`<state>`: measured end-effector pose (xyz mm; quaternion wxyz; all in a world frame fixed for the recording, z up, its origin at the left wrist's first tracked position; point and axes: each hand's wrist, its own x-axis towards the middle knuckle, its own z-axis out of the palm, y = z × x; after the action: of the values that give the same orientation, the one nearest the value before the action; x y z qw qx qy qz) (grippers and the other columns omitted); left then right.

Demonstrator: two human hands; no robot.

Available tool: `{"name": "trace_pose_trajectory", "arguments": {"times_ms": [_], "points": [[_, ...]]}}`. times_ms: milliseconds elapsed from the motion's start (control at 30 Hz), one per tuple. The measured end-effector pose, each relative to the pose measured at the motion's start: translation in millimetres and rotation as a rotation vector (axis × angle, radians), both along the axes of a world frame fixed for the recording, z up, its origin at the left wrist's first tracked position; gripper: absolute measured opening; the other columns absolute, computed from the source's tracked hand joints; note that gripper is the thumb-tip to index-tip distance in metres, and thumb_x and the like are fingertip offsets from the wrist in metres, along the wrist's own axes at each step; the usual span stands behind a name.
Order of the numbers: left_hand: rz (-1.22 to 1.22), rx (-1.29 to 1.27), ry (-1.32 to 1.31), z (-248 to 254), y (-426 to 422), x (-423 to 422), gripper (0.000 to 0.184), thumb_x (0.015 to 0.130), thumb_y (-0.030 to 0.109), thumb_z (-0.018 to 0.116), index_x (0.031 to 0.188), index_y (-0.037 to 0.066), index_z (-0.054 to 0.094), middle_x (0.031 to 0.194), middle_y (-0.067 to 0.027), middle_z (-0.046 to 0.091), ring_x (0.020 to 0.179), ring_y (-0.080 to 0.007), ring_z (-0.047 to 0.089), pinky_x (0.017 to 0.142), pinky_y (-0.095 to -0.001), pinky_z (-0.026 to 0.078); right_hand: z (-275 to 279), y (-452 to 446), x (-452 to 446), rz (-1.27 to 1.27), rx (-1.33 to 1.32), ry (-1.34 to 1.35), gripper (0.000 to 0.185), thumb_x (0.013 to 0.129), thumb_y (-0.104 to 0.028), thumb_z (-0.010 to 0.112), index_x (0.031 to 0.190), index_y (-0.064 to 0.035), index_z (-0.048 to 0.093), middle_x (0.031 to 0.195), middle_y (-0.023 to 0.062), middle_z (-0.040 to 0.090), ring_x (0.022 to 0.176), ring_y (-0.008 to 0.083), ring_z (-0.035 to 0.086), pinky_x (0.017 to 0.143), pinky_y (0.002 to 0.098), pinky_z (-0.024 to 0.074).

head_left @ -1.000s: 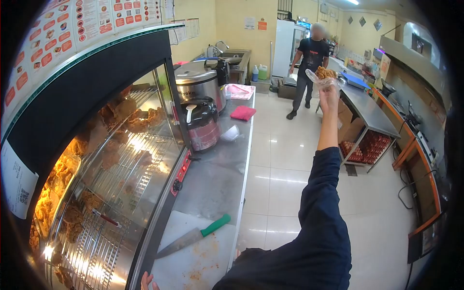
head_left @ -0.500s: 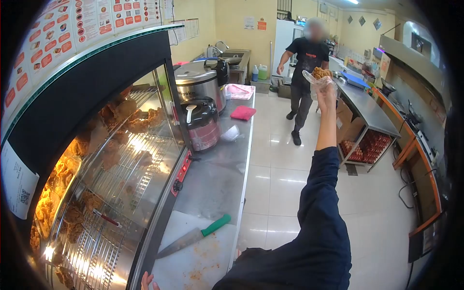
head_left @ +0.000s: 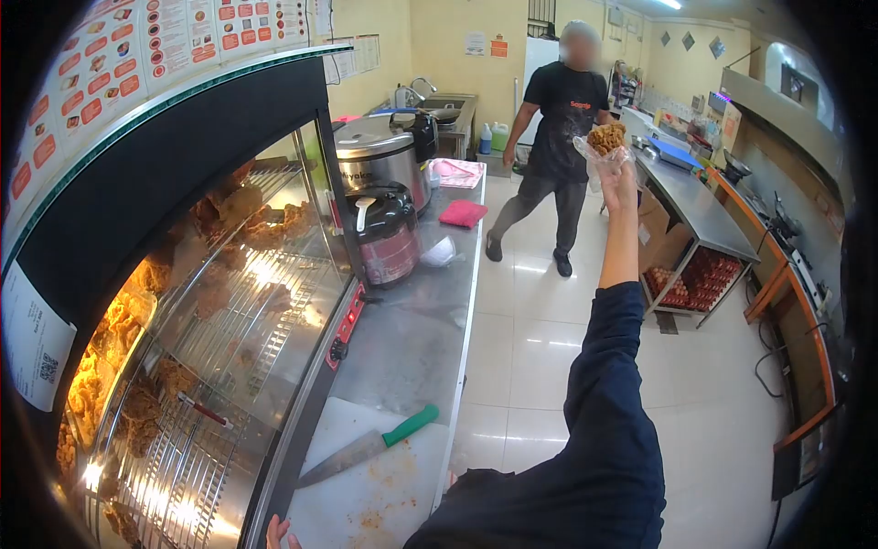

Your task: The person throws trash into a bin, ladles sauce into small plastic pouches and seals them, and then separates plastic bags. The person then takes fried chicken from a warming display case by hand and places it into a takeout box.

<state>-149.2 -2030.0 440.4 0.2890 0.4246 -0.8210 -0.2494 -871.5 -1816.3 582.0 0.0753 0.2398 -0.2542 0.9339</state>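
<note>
My right arm stretches forward at full length. At its end my right hand is closed on a piece of fried chicken, with clear plastic between hand and chicken. Only the fingertips of my left hand show at the bottom edge, beside the warmer's frame; they are a little apart, with nothing visible in them. Near them lies a white cutting board with crumbs. On it rests a knife with a green handle. The glass warmer to the left holds fried chicken on wire racks.
A person in a black shirt stands in the aisle beyond my right hand. Rice cookers, a pink cloth and a white scoop-like item sit along the left counter. A steel table with egg trays below stands right.
The person in the aisle has stepped closer and shifted their legs. My right hand still holds the fried chicken up in nearly the same place. My left hand has hardly moved.
</note>
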Motion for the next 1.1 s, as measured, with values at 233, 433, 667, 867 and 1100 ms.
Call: {"name": "trace_pose_trajectory", "arguments": {"times_ms": [233, 433, 667, 867, 1100], "points": [[0.003, 0.004, 0.005, 1, 3, 1, 0.033, 0.095, 0.013, 0.048, 0.125, 0.003, 0.050, 0.110, -0.0177, 0.061, 0.100, -0.0270, 0.059, 0.083, -0.0339, 0.046, 8, -15, 21, 0.180, 0.019, 0.106, 0.043, 0.098, -0.013, 0.031, 0.136, 0.0072, 0.024, 0.140, 0.0244, 0.029, 0.130, 0.0360, 0.032, 0.110, 0.0467, 0.0300], [-0.003, -0.014, -0.027, 1, 4, 1, 0.033, 0.095, 0.014, 0.048, 0.125, 0.003, 0.050, 0.111, -0.0179, 0.060, 0.101, -0.0274, 0.058, 0.084, -0.0341, 0.045, -13, -29, 46, 0.630, -0.182, 0.215, 0.046, 0.097, -0.015, 0.035, 0.136, 0.0053, 0.026, 0.139, 0.0218, 0.034, 0.129, 0.0346, 0.034, 0.109, 0.0467, 0.0298], [-0.002, 0.053, -0.055, 7, 7, -10, 0.033, 0.094, 0.013, 0.048, 0.125, 0.003, 0.050, 0.110, -0.0186, 0.060, 0.102, -0.0285, 0.058, 0.085, -0.0349, 0.045, -76, -92, 197, 0.871, -0.384, 0.384, 0.050, 0.093, -0.031, 0.047, 0.138, -0.0109, 0.035, 0.140, 0.0113, 0.037, 0.124, 0.0323, 0.038, 0.100, 0.0435, 0.0384], [-0.029, 0.024, -0.050, 3, 7, 2, 0.034, 0.096, 0.016, 0.045, 0.128, 0.003, 0.047, 0.113, -0.0182, 0.059, 0.105, -0.0281, 0.056, 0.090, -0.0356, 0.042, -124, -137, 247, 0.945, -0.453, 0.244, 0.053, 0.092, -0.023, 0.048, 0.140, -0.0095, 0.029, 0.140, 0.0108, 0.036, 0.124, 0.0316, 0.040, 0.102, 0.0478, 0.0366], [-0.015, 0.079, -0.042, 2, 5, 7, 0.037, 0.097, 0.021, 0.044, 0.130, 0.004, 0.045, 0.118, -0.0185, 0.056, 0.110, -0.0284, 0.054, 0.092, -0.0352, 0.041, -84, -126, 230, 1.007, -0.414, -0.107, 0.065, 0.089, -0.037, 0.053, 0.143, -0.0165, 0.023, 0.143, 0.0099, 0.030, 0.135, 0.0330, 0.021, 0.104, 0.0558, 0.0279]]}}
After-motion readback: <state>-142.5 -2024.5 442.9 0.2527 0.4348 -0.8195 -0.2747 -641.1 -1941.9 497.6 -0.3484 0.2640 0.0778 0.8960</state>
